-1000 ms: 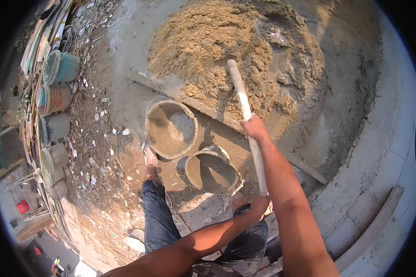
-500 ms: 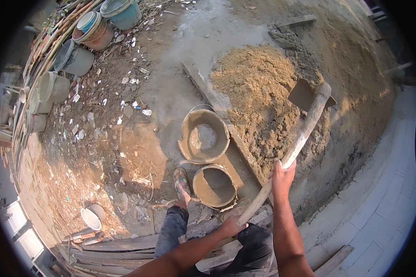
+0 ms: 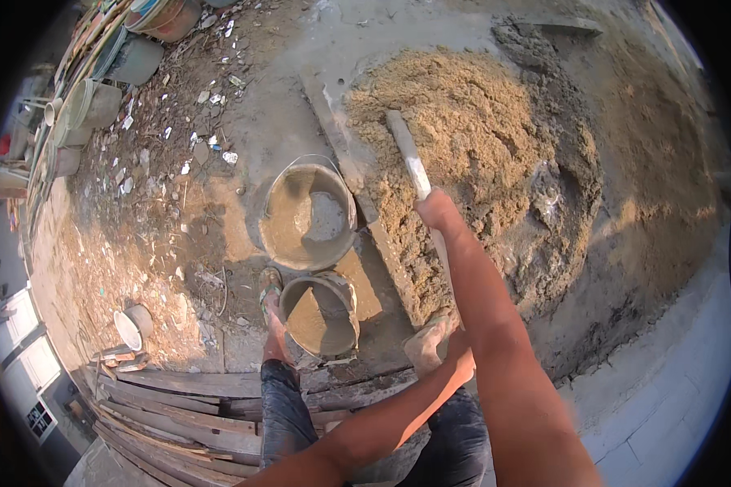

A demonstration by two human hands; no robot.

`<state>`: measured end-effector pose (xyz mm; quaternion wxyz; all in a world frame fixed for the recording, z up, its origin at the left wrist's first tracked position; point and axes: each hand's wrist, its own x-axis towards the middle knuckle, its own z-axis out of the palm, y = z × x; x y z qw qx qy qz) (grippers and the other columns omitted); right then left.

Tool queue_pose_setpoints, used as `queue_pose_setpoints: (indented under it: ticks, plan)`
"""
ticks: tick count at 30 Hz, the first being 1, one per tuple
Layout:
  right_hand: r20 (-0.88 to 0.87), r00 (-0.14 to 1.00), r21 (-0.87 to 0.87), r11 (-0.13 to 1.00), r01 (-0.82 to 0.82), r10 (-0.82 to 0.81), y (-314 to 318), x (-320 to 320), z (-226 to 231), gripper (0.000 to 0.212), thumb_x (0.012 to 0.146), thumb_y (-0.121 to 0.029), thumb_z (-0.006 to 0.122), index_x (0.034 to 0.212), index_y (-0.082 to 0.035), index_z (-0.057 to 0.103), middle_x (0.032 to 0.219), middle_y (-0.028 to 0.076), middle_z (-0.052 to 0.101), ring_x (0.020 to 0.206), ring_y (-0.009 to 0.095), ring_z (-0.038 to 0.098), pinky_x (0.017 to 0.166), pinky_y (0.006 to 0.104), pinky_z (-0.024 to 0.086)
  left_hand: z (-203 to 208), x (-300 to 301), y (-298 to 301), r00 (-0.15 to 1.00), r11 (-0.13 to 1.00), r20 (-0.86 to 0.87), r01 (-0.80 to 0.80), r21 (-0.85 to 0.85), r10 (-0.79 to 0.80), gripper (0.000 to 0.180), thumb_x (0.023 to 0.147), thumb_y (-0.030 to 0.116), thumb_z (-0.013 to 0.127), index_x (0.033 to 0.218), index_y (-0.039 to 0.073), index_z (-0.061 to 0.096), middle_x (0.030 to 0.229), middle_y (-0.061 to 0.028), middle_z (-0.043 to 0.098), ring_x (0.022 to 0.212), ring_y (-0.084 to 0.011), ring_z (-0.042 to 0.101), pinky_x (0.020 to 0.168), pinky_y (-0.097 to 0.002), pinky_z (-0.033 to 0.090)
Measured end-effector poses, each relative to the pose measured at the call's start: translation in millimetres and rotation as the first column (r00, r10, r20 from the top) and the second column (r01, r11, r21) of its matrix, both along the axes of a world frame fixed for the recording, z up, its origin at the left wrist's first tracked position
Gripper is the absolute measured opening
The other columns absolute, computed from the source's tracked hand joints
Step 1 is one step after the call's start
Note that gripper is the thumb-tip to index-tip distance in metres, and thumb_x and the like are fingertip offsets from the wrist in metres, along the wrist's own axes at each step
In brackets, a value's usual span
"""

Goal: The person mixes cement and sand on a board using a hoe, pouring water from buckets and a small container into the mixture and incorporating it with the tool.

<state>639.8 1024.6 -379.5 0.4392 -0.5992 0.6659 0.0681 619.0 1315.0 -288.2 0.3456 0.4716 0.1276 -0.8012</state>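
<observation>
My right hand [image 3: 436, 209] is closed round the wooden handle of a hoe [image 3: 415, 169]. The handle's far end lies over a broad heap of damp sand or mortar mix [image 3: 487, 122], and no blade shows there. Lower down, my left hand [image 3: 461, 355] is closed near the handle's rear end, partly hidden by my right forearm. Left of the heap stand two mortar-caked buckets, a bigger one [image 3: 278, 213] with a raised wire handle and another [image 3: 292, 302] nearer me. My right foot [image 3: 430, 341] rests at the heap's near edge.
A board [image 3: 326, 122] edges the heap on its left. Several buckets [image 3: 97, 105] line the far left, and a white bucket [image 3: 140, 318] sits alone near left. Planks [image 3: 183, 406] lie in front of me. Pale paving [image 3: 650, 398] is at the right, with rubble on the ground.
The hoe has swung left and down, from blade raised over the heap's right side to the heap's left part. My right hand moved up and left with it. The view has shifted.
</observation>
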Motion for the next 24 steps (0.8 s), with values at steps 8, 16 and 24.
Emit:
queue_pose_setpoints:
  ticks: [8,16,24]
  plan:
    - [0.134,0.851,0.126,0.86,0.494,-0.508,159.0,-33.2,116.9,0.035,0.09,-0.023,0.063,0.108,0.005,0.05,0.088,0.027,0.067,0.085,0.042,0.069,0.077,0.0482,0.053,124.6,46.4,124.4,0.808,0.814,0.132,0.546,0.198,-0.574,0.024,0.089,0.022,0.074,0.078,0.006,0.059,0.063,-0.0026,0.057,0.05,-0.0126,0.053,0.047,-0.032,0.043]
    - [0.58,0.585,-0.024,0.707,0.707,-0.566,48.0,82.0,219.9,0.036,0.089,-0.012,0.066,0.117,0.002,0.05,0.087,0.017,0.063,0.081,0.028,0.065,0.075,0.0392,0.051,52.1,179.8,-0.4,0.553,0.695,0.632,0.718,-0.031,-0.543,0.032,0.084,0.028,0.077,0.1,0.002,0.07,0.08,-0.0148,0.071,0.076,-0.0215,0.07,0.073,-0.0392,0.053]
    - [0.206,0.961,0.001,0.982,0.187,-0.183,-104.0,78.5,1.3,0.044,0.089,-0.024,0.064,0.117,0.009,0.054,0.094,0.026,0.069,0.089,0.04,0.069,0.08,0.0446,0.054,3.4,74.3,-125.6,0.928,0.993,0.361,0.053,0.107,-0.089,0.012,0.087,0.013,0.066,0.082,0.003,0.06,0.063,-0.0035,0.059,0.056,-0.0132,0.056,0.05,-0.0324,0.043]
